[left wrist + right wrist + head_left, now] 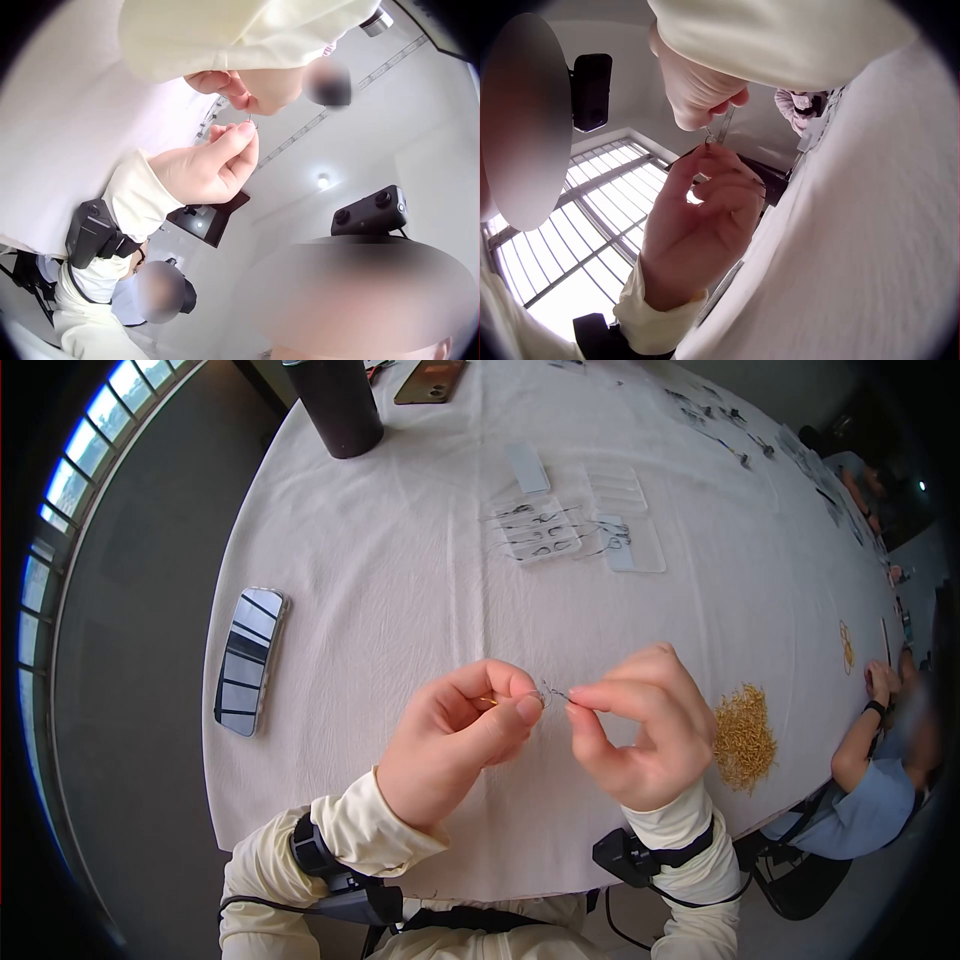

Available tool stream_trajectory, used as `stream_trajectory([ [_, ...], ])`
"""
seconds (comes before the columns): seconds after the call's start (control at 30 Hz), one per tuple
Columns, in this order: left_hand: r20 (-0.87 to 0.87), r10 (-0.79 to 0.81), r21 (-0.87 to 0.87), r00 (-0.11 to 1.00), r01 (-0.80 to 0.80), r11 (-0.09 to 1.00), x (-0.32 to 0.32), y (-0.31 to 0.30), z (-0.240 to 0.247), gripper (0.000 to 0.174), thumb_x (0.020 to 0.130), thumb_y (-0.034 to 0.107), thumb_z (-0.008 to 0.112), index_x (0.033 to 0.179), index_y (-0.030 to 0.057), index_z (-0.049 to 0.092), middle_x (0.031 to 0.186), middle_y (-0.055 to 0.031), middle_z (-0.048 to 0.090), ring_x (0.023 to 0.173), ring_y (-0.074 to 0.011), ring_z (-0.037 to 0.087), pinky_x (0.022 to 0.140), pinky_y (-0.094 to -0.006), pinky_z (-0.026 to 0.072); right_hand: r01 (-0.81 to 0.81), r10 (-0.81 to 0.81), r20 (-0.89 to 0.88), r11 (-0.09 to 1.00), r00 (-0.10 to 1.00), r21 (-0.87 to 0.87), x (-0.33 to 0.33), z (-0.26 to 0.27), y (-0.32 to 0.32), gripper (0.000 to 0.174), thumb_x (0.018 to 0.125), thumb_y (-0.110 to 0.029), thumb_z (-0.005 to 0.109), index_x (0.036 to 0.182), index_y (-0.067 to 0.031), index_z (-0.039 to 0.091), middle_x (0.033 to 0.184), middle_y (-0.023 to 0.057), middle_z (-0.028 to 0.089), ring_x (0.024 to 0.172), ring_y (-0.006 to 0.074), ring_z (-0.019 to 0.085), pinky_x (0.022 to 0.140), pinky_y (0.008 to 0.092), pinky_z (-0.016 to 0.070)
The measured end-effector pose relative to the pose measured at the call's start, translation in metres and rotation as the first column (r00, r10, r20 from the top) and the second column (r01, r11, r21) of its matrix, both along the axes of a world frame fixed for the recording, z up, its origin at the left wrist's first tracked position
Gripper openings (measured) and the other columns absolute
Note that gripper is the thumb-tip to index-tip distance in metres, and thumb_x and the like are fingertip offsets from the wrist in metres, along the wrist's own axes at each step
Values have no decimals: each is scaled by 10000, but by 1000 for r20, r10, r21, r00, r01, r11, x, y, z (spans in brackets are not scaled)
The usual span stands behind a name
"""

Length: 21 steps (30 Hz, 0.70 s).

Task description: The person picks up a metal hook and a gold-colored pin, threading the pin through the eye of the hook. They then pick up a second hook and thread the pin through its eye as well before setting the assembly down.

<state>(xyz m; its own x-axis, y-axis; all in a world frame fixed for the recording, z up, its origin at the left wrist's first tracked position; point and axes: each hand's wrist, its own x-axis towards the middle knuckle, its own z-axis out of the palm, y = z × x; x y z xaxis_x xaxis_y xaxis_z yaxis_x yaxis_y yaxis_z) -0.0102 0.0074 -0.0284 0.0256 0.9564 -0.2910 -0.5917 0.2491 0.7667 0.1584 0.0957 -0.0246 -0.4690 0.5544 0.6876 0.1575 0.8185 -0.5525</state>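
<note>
Over the near part of the table, my left hand (450,735) pinches a small thin wire piece between thumb and index finger. A short gold-coloured piece (489,701) shows among its curled fingers. Just to the right, my right hand (645,730) pinches a thin dark wire piece (560,694) by its end, between thumb and forefinger. The two pieces meet or overlap in the small gap between the fingertips. In the right wrist view, a small ring (709,139) shows at the left hand's fingertips. Their exact kind is too small to tell.
Ahead lies a clear compartment box (540,550) with several dark wire pieces, its lid beside it. Right of my hand is a pile of small gold-coloured pieces (745,740). A phone (248,660) lies left; a dark tumbler (335,405) stands behind. Another person sits at right.
</note>
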Motion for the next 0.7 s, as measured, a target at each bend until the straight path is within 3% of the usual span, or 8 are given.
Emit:
stream_trajectory([
  [0.03, 0, 2, -1, 1000, -2, 1000, 0, -1, -1, 76, 958, 116, 598, 968, 45, 572, 772, 29, 519, 631, -59, 389, 580, -233, 324, -3, 2, 17, 998, 1000, 65, 0, 1, 0, 253, 642, 30, 784, 854, -66, 685, 769, 3, 605, 629, 161, 562, 598, 295, 412],
  [0.1, -59, 7, 38, 998, -5, 999, -1, -2, -3, 114, 954, 128, 636, 1001, 28, 607, 906, 29, 603, 778, -21, 508, 668, -186, 409, -9, 5, 34, 992, 999, 129, -1, 3, 1, 265, 633, 27, 792, 859, -62, 685, 772, 3, 605, 632, 158, 564, 602, 297, 414],
  [0.2, -56, 5, 58, 998, -2, 998, 0, -3, -2, 109, 950, 103, 639, 1008, 17, 605, 939, 21, 615, 826, -20, 536, 715, -181, 434, -28, 7, 93, 973, 996, 229, -1, 6, 1, 296, 613, 25, 801, 877, -54, 692, 772, -1, 599, 649, 152, 577, 608, 299, 417],
  [0.37, -23, -25, 62, 999, 26, 998, -3, -2, -3, 105, 953, 100, 633, 1012, 16, 606, 935, 23, 611, 814, -19, 530, 708, -177, 428, -138, 83, 172, 930, 982, 340, 2, 7, 7, 305, 604, -9, 744, 905, -30, 704, 802, 8, 612, 679, 155, 599, 617, 286, 427],
  [0.7, 66, -142, 66, 988, 137, 988, -10, 0, 0, 119, 957, 140, 635, 995, 28, 623, 881, 41, 597, 745, -17, 493, 650, -180, 396, -147, 78, 196, 919, 977, 366, 7, 11, 7, 279, 606, -31, 731, 885, -24, 710, 792, 7, 620, 700, 146, 604, 631, 276, 435],
])
